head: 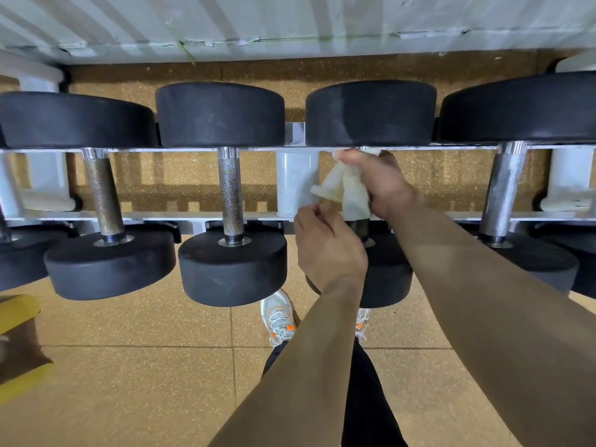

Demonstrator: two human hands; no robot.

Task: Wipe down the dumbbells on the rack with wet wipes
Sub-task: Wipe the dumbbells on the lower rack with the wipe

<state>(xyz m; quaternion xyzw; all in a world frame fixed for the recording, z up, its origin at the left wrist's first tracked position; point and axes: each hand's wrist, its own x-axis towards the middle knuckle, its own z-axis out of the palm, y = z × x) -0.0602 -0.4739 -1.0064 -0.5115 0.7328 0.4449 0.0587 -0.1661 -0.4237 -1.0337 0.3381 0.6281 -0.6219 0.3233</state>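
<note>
Several black dumbbells lie side by side across a white rack (pixel 295 185). My right hand (pixel 377 182) wraps a crumpled white wet wipe (pixel 346 188) around the handle of the third dumbbell (pixel 371 114), so most of that handle is hidden. My left hand (pixel 325 246) sits just below, over the near head of the same dumbbell, fingers curled at the wipe's lower edge; whether it pinches the wipe is unclear. To the left lie a dumbbell with a knurled handle (pixel 230 195) and another with a duller handle (pixel 103 195). A dumbbell with a shiny handle (pixel 503 188) lies to the right.
A white corrugated wall (pixel 290 21) stands behind the rack. The floor (pixel 145 366) is tan speckled tile. My white and orange shoes (pixel 279 317) stand under the rack's front. A brown and yellow object (pixel 19 343) sits at the left edge.
</note>
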